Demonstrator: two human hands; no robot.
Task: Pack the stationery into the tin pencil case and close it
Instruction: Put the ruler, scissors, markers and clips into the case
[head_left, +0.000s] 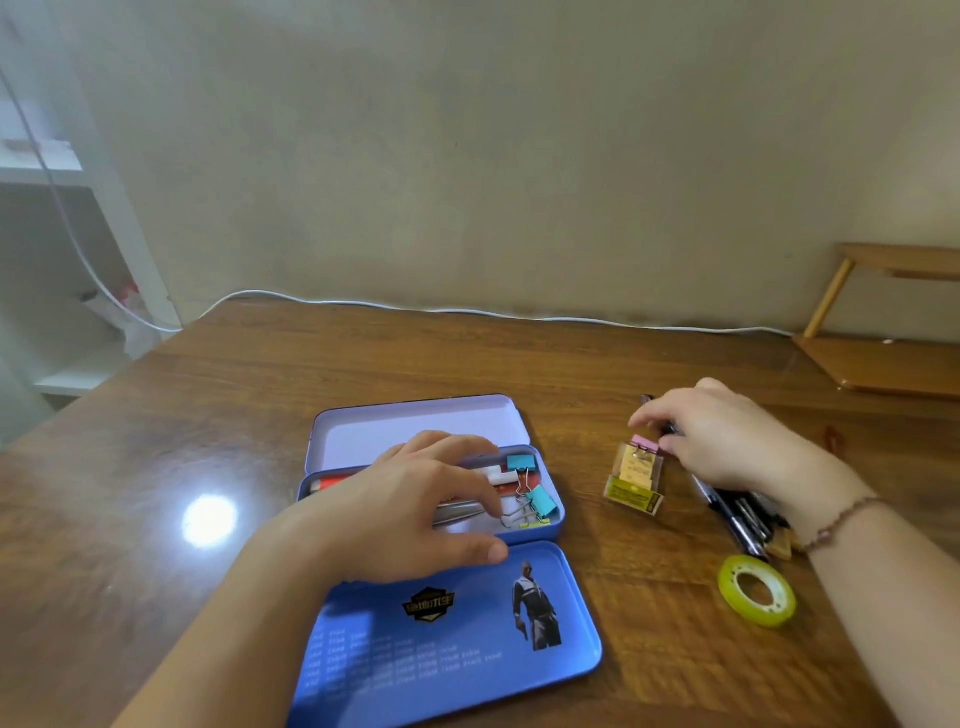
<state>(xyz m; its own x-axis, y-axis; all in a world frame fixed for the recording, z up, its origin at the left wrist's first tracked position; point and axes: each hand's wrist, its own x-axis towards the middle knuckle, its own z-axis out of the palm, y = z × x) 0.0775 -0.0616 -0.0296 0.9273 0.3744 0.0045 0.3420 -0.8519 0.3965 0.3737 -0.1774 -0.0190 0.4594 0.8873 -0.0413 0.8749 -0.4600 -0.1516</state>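
Observation:
The blue tin pencil case (551, 525) lies open mid-table, with one lid (415, 426) folded back and a printed lid (467, 649) folded toward me. Inside are two teal binder clips (540, 501), a white piece (493, 473) and a red item (332, 483). My left hand (405, 514) is spread over the case, holding nothing. My right hand (727, 441) pinches a pink binder clip (644, 444) resting on a small yellow staple box (634, 486). Several dark pens (737, 519) lie under my right wrist. A yellow-green tape roll (756, 590) lies in front of them.
A white cable (467, 309) runs along the table's back edge by the wall. A wooden stand (883, 364) sits at the back right. White shelving (62, 208) stands off the table's left. A small red object (834, 436) lies right of my hand.

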